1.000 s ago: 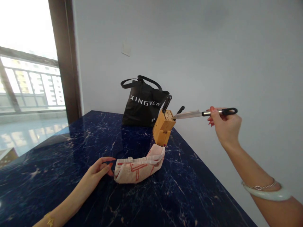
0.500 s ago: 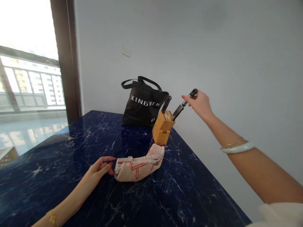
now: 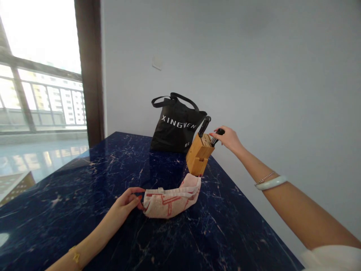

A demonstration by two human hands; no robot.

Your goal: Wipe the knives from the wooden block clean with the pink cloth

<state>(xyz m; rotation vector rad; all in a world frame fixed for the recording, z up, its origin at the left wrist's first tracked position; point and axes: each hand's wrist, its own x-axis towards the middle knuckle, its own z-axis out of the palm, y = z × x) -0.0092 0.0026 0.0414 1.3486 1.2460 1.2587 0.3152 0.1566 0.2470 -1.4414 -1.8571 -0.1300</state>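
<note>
My right hand (image 3: 228, 138) pinches the black handle of a knife (image 3: 217, 136) with a silver collar. Its blade is sunk in the right side of the wooden knife block (image 3: 199, 154), so only the handle end shows. Another black-handled knife (image 3: 204, 126) stands in the block's left side. In front of the block lies a folded pale pink cloth (image 3: 175, 205) with red markings, curving across the table. At its left end, my left hand (image 3: 130, 199) has the cloth's edge between thumb and fingers.
Behind the block stands a black tote bag (image 3: 176, 126) with white lettering, near the grey wall (image 3: 254, 75). Everything rests on a dark blue marbled table (image 3: 121, 162), whose right edge runs close beside the block. A window (image 3: 42, 94) is at the left.
My right hand has moved down and pushed the knife from partly out to deep in the block. My left hand stays at the cloth. The view has shifted slightly left.
</note>
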